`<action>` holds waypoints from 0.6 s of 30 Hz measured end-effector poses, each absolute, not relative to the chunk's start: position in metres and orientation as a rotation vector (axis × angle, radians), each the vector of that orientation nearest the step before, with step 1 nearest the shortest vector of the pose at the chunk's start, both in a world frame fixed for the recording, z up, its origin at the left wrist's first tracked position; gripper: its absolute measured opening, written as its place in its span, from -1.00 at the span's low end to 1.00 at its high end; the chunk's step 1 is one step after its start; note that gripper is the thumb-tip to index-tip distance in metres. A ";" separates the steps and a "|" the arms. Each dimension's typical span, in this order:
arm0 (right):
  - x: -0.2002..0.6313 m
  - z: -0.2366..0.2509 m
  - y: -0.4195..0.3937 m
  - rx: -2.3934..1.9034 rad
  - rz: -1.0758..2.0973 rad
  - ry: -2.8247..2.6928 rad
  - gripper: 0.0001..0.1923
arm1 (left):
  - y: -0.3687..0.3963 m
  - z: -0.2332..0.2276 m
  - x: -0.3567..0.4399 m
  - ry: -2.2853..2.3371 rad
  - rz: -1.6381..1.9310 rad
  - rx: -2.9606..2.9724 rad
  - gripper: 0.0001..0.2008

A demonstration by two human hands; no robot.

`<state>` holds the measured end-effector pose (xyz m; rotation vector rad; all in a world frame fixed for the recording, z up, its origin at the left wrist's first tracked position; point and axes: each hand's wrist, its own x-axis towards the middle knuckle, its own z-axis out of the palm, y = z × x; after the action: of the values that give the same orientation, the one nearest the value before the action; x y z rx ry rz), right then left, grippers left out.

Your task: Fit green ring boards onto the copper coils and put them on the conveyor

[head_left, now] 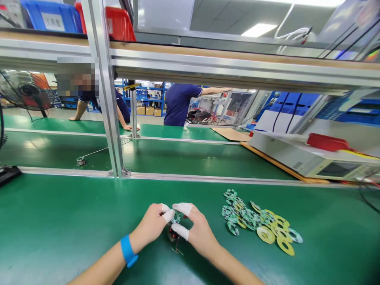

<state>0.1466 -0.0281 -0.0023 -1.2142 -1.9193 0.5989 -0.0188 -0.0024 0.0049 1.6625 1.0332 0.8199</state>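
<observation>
At the lower centre of the frame, the left hand (152, 225) and the right hand (196, 229) met over a green counter (59, 229), both closed narrowly on a small assembly. White cots covered the fingertips (183, 208). Between them sat a green ring board (177, 217), pinched at its edge by both hands, and just below it a small dark motor (173, 234) with thin leads trailing toward the bottom of the frame; the right hand's lower finger pressed against its side. A blue wristband (128, 250) circled the left wrist. To the right, near the hands but apart from them, lay a loose pile of ring boards (257, 221), green ones toward the centre and yellowish ones toward the right. Judging by the grip, the step in hand was seating the ring board onto the top of the motor; the next move would call for lining up the board's hole with the motor and pressing it down evenly, without bending the leads. Across the counter in the upper left, a person (89, 103) leaned on a far counter, and another in a blue shirt (178, 103) stood nearer the middle. A fan (26, 92) stood at the left edge.
</observation>
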 end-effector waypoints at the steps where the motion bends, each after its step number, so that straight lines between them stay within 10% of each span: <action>1: 0.147 -0.002 -0.029 -1.218 0.572 -1.938 -0.61 | -0.003 0.005 -0.019 1.030 0.812 1.665 -0.61; 9: 0.167 0.005 -0.032 -1.390 0.509 -1.823 -0.66 | -0.012 0.008 -0.023 1.141 0.702 1.963 -0.71; 18: 0.179 -0.003 -0.031 -1.422 1.129 -1.581 -0.63 | -0.019 -0.007 -0.020 1.326 0.333 2.404 -0.54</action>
<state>0.1792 -0.0314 -0.0030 -1.4221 -1.5811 1.1289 -0.0198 -0.0188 -0.0074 2.4039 1.3255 0.3326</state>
